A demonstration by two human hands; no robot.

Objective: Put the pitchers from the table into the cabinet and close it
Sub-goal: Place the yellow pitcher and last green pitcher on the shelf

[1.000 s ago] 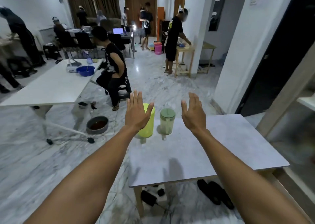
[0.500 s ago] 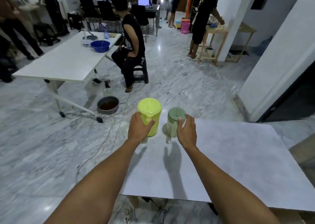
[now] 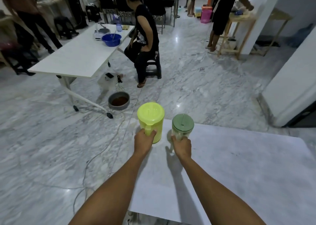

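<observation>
Pitchers stand side by side at the far left corner of a pale marble-patterned table (image 3: 248, 165), each with a hand wrapped around its handle. The left hand (image 3: 143, 141) is clenched on the handle of the yellow-green pitcher (image 3: 151, 120); the right hand (image 3: 182, 147) grips the handle of the smaller green-lidded pitcher (image 3: 183, 127).

Risk lies mainly at the table's edge. The yellow-green pitcher sits close to the left and far edges, so a sideways drag rather than a clean lift could, by this reading, tip it onto the marble floor (image 3: 42, 147). A loose cable (image 3: 106, 149) trails across that floor just left of the table, a likely snag for a foot with both hands occupied. No cabinet is in view, so the carry probably calls for a turn, and two full hands leave none free to open a door. Either lid may come loose if its pitcher tilts; how firmly they seat cannot be told.

The larger pitcher is opaque, bright yellow-green plastic with a matching lid and moulded handle. The smaller has a clear or frosted body under a muted green lid; whether either holds liquid cannot be seen. Both stand upright, near each other but apart.
</observation>
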